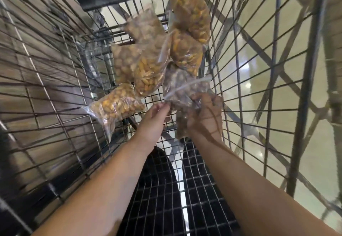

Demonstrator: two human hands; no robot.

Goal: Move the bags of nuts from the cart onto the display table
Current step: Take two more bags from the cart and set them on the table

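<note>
Holds one clear bag of nuts (182, 87) low inside the wire cart (55, 87), close to its right wall. Grips the bag's lower part with the right hand (207, 113), fingers curled round the plastic, and pinches its zip edge with the left hand (155, 117), between thumb and fingertips. Leaves further bags (146, 65) heaped just beyond and one lone bag (114, 106) apart at the left, all over a pale glossy floor (259, 59) seen through the wires.

left hand (157, 119), right hand (206, 118) — bare | both forearms (103, 176) — bare | worn — black trousers (159, 189)
</note>
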